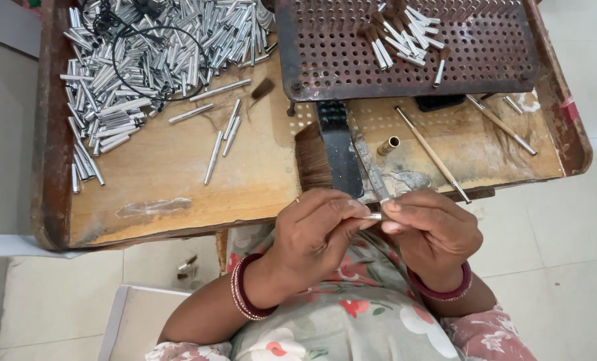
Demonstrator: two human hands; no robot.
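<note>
The left hand [315, 230] and the right hand [427, 230] meet in front of the body, just below the near edge of the worn wooden worktop [165, 174], and together they pinch a short silver metal tube [373, 216] between their fingertips. Both hands are closed on it: the left thumb and forefinger grip one end, the right thumb and forefinger the other, so the tube lies roughly level between them. The wrists bend inward, bangles on each, and the forearms rise from the lap.

Work this fine probably goes best with the tube kept level and pinched lightly, so that the thin metal does not dent, and with the hands close to the worktop edge for steadiness. Whether anything sits inside the tube is too small to tell.

A flat tuft of brown bristle [312, 157] lies just beyond the hands beside a dark metal bar [338, 150]. A heap of loose silver tubes [145, 60] fills the far left. The rusty perforated metal tray [486, 47] at the far right carries a few tubes already tipped with bristle [399, 33].
</note>
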